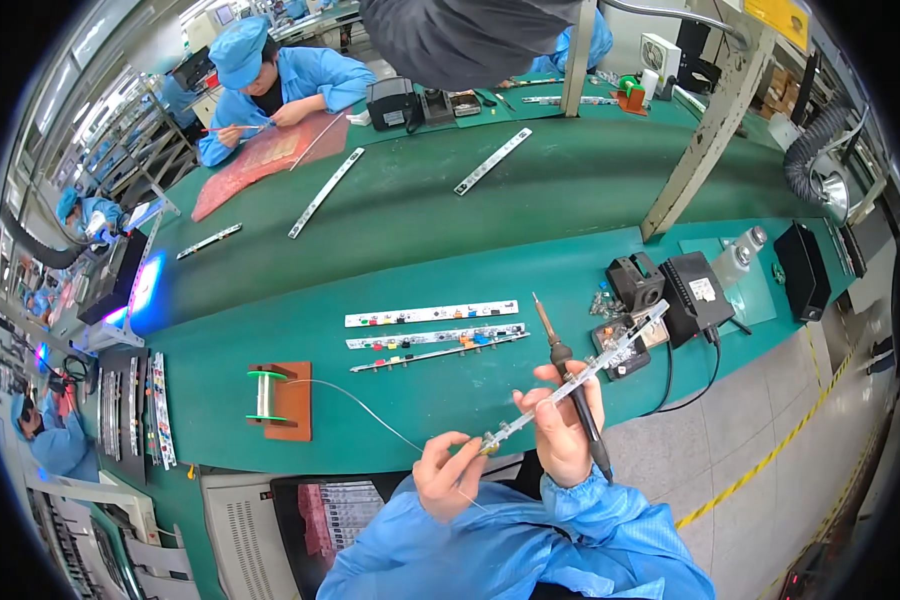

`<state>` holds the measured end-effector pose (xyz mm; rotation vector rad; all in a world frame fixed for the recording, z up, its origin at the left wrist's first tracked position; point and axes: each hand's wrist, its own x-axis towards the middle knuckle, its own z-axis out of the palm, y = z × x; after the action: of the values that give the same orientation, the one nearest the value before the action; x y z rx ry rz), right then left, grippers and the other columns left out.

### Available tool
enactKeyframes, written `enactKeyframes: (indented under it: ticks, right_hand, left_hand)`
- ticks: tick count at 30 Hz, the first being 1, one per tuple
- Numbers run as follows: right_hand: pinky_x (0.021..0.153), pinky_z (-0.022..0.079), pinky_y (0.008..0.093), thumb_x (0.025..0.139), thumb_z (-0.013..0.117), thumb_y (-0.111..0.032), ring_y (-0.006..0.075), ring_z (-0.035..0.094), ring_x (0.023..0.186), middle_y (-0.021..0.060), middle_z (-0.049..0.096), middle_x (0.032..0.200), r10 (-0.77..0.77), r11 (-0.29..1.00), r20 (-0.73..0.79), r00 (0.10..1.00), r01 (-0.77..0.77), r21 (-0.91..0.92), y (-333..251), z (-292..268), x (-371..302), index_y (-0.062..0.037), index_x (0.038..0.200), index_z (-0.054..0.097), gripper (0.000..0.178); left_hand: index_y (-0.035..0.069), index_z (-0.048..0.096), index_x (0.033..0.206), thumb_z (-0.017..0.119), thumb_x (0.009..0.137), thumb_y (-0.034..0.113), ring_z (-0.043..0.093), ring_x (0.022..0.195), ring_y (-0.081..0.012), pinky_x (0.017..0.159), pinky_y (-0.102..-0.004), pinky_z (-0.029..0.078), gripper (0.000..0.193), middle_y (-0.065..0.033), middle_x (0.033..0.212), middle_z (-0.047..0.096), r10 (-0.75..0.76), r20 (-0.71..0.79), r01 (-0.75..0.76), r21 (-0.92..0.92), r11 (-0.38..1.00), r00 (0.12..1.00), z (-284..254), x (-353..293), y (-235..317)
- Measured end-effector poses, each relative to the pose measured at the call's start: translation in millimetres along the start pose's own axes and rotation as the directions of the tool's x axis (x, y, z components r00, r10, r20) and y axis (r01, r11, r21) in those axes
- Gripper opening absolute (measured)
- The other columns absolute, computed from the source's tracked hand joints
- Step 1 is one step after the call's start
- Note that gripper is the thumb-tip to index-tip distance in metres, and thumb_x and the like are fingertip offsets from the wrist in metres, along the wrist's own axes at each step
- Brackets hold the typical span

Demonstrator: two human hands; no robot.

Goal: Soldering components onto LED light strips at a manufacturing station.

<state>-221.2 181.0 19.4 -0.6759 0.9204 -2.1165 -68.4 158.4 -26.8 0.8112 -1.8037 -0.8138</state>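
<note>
A narrow circuit board strip (570, 386) is held at a slant above the table's front edge. My left hand (448, 476) is closed, its fingertips pinching the strip's lower end. Thin solder wire (370, 411) runs from a spool (265, 396) on a brown stand to this hand, and a length shows below the fingers. My right hand (567, 432) is closed round the strip's middle and also holds a soldering iron (562, 355). The iron's tip points up and away, apart from the strip. Three strips with coloured parts, one being a white strip (432, 314), lie beyond my hands.
At the right stand a black soldering station (694, 290), an iron holder (635, 282) and bottles (735, 262). More strips (160, 410) lie at the left. Across the darker green belt (390, 215), carrying several strips, a person in blue (280, 95) works. A metal post (710, 130) rises beyond.
</note>
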Motion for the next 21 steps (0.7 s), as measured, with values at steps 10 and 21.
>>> enactKeyframes:
  ticks: [10, 21]
  right_hand:
    - [0.099, 0.036, 0.0454, 0.093, 0.05, -0.03, 0.0287, 0.046, 0.116, 0.0166, 0.041, 0.134, -0.411, 0.902, -0.241, 0.879, 0.355, -0.246, -13.9, -66.7, 23.1, -0.0104, 0.136, 0.027, 0.053]
    - [0.077, 0.046, 0.0257, 0.081, 0.062, 0.001, 0.0152, 0.056, 0.094, 0.0168, 0.056, 0.119, -0.149, 0.602, -0.015, 0.989, 0.078, -0.795, 33.5, -117.0, 22.7, -0.0021, 0.122, 0.047, 0.043]
  left_hand:
    - [0.0, 0.066, 0.083, 0.065, 0.07, -0.007, 0.06, 0.064, -0.0231, 0.055, -0.0296, 0.047, 0.015, -0.0126, 0.077, 0.063, -0.032, 0.221, 0.036, -0.015, 0.999, 0.975, -60.6, 28.5, -6.0]
    - [0.0, 0.067, 0.088, 0.063, 0.082, 0.006, 0.053, 0.06, -0.0144, 0.052, -0.0273, 0.041, 0.01, -0.0087, 0.075, 0.06, -0.38, 0.526, 0.333, 0.185, 0.924, 0.761, -63.7, 56.8, -87.2]
